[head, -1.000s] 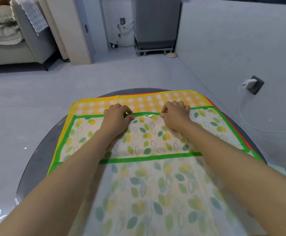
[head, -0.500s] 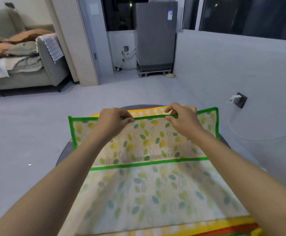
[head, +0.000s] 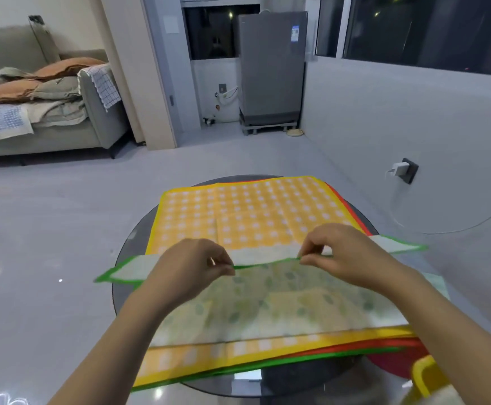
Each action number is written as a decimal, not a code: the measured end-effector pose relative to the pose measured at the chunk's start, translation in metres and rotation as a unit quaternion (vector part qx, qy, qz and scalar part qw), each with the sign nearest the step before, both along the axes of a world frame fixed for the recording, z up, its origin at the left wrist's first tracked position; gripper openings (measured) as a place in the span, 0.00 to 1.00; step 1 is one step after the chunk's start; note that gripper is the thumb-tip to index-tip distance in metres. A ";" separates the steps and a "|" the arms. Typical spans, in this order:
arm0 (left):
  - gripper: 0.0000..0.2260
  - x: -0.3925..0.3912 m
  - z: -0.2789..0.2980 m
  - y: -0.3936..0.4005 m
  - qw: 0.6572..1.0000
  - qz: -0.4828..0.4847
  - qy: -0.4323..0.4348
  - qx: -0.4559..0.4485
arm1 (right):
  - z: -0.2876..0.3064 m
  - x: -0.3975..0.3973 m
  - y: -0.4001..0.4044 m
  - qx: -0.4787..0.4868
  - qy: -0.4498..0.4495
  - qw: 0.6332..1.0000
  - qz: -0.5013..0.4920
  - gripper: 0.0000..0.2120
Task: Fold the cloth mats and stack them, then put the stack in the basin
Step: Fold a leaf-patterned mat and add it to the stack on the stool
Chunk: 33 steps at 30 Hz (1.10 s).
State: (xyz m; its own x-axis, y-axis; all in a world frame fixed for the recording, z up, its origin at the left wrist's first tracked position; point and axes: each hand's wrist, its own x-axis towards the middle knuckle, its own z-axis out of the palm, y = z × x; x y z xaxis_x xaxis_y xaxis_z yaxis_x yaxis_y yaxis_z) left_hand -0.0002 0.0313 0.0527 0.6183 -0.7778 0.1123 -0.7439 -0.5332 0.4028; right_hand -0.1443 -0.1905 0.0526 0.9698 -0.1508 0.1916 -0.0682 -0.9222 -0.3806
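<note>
Hands pinch green-edged leaf-print mat (head: 267, 302) by far hem, left hand (head: 190, 266) and right hand (head: 345, 252) apart, above yellow checked mat (head: 238, 211) on round worktop (head: 133, 238).

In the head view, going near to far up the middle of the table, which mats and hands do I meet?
Green mat edge → yellow checked mat's near strip → leaf-print mat → both hands' grip on its folded edge, left hand, right hand → yellow checked mat.
</note>
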 end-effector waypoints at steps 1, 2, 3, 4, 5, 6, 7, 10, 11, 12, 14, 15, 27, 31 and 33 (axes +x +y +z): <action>0.02 -0.003 -0.006 0.003 1.000 -0.006 0.012 0.014 | -0.005 -0.004 0.002 0.004 0.021 1.000 0.007 0.03; 0.02 -0.005 -0.012 0.004 0.999 -0.012 0.022 0.029 | -0.010 -0.008 0.004 0.006 0.041 0.999 0.013 0.03; 0.03 -0.007 -0.018 0.006 0.998 -0.019 0.028 0.044 | -0.015 -0.010 0.005 0.007 0.061 0.998 0.019 0.03; 0.03 -0.007 -0.022 0.007 0.998 -0.024 0.031 0.058 | -0.020 -0.012 0.006 0.007 0.080 0.996 0.025 0.04; 0.03 -0.008 -0.027 0.008 0.997 -0.028 0.035 0.069 | -0.025 -0.013 0.007 0.005 0.096 0.995 0.032 0.05; 0.03 -0.008 -0.030 0.009 0.996 -0.030 0.044 0.077 | -0.030 -0.013 0.007 0.002 0.110 0.993 0.038 0.06; 0.03 -0.007 -0.034 0.010 0.994 -0.032 0.057 0.082 | -0.035 -0.013 0.008 -0.001 0.121 0.992 0.043 0.06; 0.03 -0.005 -0.044 0.011 0.990 -0.047 0.090 0.101 | -0.045 -0.011 0.009 -0.004 0.144 0.988 0.049 0.03; 0.03 -0.004 -0.047 0.011 0.988 -0.052 0.094 0.107 | -0.047 -0.011 0.009 -0.004 0.153 0.987 0.052 0.03; 0.03 -0.003 -0.049 0.011 0.987 -0.055 0.098 0.111 | -0.048 -0.010 0.009 -0.003 0.162 0.985 0.055 0.03; 0.02 -0.002 -0.053 0.010 0.986 -0.058 0.105 0.117 | -0.051 -0.010 0.008 -0.006 0.178 0.982 0.059 0.04; 0.02 -0.002 -0.055 0.009 0.985 -0.059 0.108 0.120 | -0.052 -0.009 0.008 -0.009 0.184 0.981 0.061 0.05; 0.08 0.004 -0.055 0.003 0.966 -0.087 0.193 0.150 | -0.060 -0.004 0.003 0.045 0.215 0.974 0.056 0.09; 0.07 0.006 -0.056 -0.009 0.976 -0.057 0.201 0.052 | -0.060 0.005 0.002 0.084 0.201 0.975 0.052 0.12; 0.07 0.010 -0.063 -0.019 0.991 -0.038 0.128 0.009 | -0.062 0.012 0.003 0.081 0.180 0.979 0.046 0.12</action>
State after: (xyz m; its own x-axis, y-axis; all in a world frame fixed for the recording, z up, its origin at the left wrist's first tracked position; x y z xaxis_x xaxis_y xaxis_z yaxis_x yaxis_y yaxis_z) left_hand 0.0100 0.0121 -0.0107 0.5645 -0.8236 -0.0554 -0.6571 -0.4890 0.5737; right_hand -0.1323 -0.1873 -0.0098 0.9810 -0.0600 -0.1846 -0.1446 -0.8604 -0.4887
